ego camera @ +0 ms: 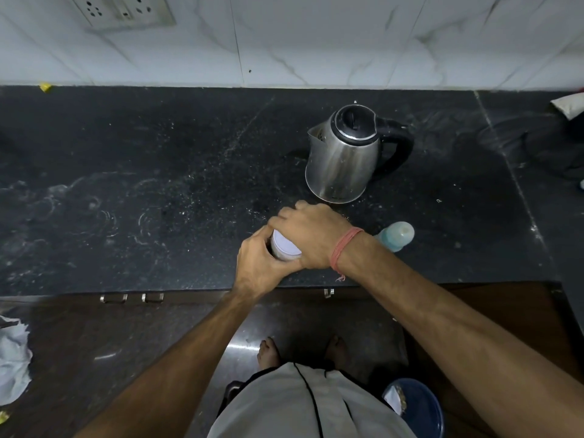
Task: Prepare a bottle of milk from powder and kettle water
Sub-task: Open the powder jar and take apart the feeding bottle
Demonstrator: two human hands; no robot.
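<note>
Hands meet on the tin (285, 245), just in front of the kettle (344, 153) on the bench (158, 184). Left hand (259, 263) wraps its side; right hand (311, 235) covers the lid, probably twisting. Brace low, turn level. Bottle (396, 236) stands just right.

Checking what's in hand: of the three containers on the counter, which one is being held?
The white-lidded tin, gripped by the left hand and right hand; the kettle and baby bottle stand untouched.
</note>
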